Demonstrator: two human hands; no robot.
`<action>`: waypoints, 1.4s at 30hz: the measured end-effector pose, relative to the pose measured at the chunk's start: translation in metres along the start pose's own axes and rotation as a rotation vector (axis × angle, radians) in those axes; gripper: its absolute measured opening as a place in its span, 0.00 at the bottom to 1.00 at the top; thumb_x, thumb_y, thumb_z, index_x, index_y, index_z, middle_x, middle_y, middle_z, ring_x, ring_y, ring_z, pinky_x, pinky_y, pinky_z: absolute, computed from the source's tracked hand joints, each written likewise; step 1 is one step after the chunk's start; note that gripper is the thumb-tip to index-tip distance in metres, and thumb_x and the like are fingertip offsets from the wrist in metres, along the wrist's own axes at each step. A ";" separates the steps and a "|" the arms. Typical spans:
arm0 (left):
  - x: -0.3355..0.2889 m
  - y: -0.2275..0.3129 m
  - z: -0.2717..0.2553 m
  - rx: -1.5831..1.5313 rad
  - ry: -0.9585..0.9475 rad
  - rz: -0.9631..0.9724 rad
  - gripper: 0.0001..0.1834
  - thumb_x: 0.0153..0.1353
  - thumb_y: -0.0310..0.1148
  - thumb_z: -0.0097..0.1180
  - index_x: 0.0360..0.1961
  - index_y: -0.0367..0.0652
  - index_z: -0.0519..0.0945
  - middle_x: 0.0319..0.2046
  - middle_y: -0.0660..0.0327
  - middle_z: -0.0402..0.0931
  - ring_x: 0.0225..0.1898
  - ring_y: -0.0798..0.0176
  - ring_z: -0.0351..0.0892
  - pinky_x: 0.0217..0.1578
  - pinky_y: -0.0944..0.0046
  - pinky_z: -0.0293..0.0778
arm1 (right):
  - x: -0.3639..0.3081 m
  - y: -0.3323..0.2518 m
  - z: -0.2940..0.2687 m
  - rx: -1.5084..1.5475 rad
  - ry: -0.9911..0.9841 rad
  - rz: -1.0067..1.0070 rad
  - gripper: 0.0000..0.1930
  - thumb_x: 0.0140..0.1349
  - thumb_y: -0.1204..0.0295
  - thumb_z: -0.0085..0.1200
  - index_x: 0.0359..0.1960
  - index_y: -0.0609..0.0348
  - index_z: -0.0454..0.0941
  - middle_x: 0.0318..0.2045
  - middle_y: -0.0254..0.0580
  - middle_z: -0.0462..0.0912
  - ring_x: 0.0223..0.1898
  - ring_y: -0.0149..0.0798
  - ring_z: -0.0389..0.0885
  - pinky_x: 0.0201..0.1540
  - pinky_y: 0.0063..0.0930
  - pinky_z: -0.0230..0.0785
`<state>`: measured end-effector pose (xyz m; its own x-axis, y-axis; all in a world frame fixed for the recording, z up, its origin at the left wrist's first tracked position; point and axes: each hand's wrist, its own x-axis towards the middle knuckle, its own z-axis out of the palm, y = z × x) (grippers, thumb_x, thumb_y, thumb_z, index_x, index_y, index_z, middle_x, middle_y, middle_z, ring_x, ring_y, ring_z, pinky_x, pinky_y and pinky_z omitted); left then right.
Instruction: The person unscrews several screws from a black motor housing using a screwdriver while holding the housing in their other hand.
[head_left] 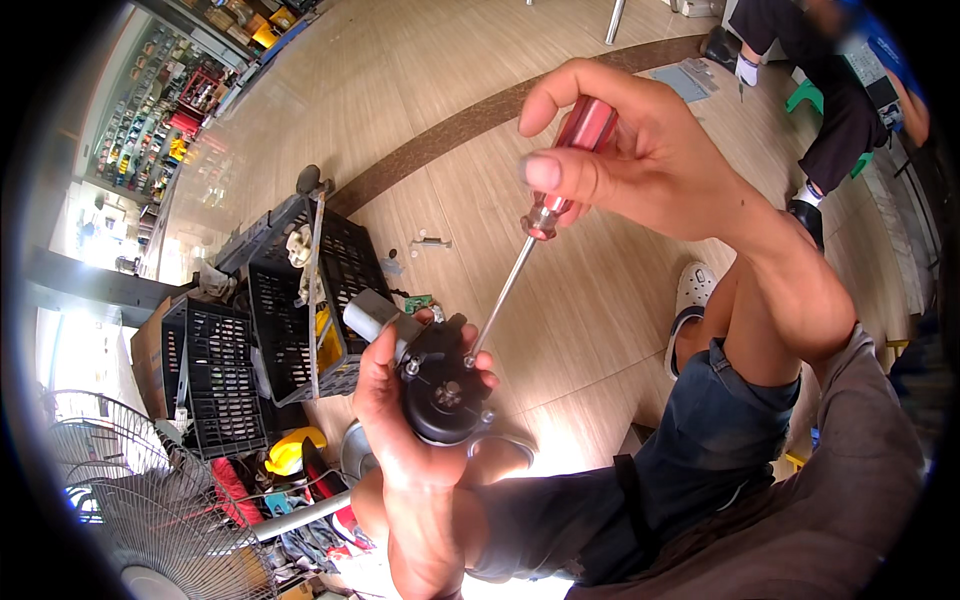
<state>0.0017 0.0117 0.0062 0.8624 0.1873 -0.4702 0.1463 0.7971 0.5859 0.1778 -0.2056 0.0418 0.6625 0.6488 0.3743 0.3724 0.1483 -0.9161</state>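
1. The right hand (660,150) is closed around the screwdriver (585,128), thumb along the near side of its red handle and index finger curled over the top.
2. The screwdriver's long axis slants from 1 o'clock, where the handle end points, to 7 o'clock, where the shaft's tip meets a screw post near the edge of the black unit (438,385); whether the tip is seated in a screw, I cannot tell.
3. The left hand (425,465) is cupped around that unit from below, thumb on its 9 o'clock side, fingertips showing on its 3 o'clock side.
4. The unit is in the lower middle of the view, round face up, its silver cylinder (370,316) pointing to 10 o'clock.
5. Outward from the unit, a green circuit board (418,302) lies on the floor near 11 o'clock, a black crate (352,250) stands at 10 o'clock, and a wire fan (150,500) at 8 o'clock.
6. Farther off, toward 1 o'clock, a co-worker's gloved hand (747,70) is near the view's edge.
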 end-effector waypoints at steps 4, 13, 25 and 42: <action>-0.001 0.003 0.001 -0.028 0.000 0.003 0.20 0.68 0.49 0.52 0.49 0.45 0.78 0.42 0.45 0.82 0.35 0.46 0.84 0.37 0.50 0.81 | 0.002 0.003 0.004 0.038 0.038 0.007 0.15 0.67 0.65 0.62 0.47 0.63 0.76 0.27 0.40 0.84 0.29 0.31 0.86 0.29 0.23 0.78; 0.001 0.021 -0.002 -0.115 -0.043 0.108 0.20 0.69 0.48 0.49 0.48 0.42 0.78 0.42 0.43 0.81 0.37 0.46 0.82 0.39 0.50 0.79 | 0.001 0.001 0.003 0.190 0.089 -0.066 0.10 0.68 0.69 0.61 0.44 0.61 0.77 0.28 0.41 0.86 0.28 0.33 0.87 0.28 0.22 0.79; -0.001 0.020 -0.005 -0.069 -0.016 0.119 0.24 0.69 0.51 0.49 0.50 0.41 0.79 0.46 0.40 0.79 0.38 0.46 0.86 0.34 0.50 0.86 | 0.000 -0.003 0.010 0.242 0.090 -0.076 0.10 0.68 0.70 0.60 0.45 0.61 0.76 0.28 0.41 0.86 0.29 0.34 0.88 0.29 0.23 0.78; -0.002 0.018 -0.004 -0.083 -0.077 0.076 0.20 0.69 0.47 0.50 0.50 0.43 0.78 0.43 0.43 0.81 0.37 0.45 0.82 0.39 0.49 0.80 | -0.003 -0.004 0.007 0.144 0.034 -0.090 0.11 0.69 0.70 0.56 0.46 0.62 0.72 0.29 0.44 0.84 0.31 0.35 0.87 0.31 0.28 0.80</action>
<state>0.0011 0.0276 0.0151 0.9046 0.2069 -0.3726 0.0414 0.8276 0.5598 0.1693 -0.2027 0.0431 0.6532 0.6029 0.4580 0.3358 0.3115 -0.8889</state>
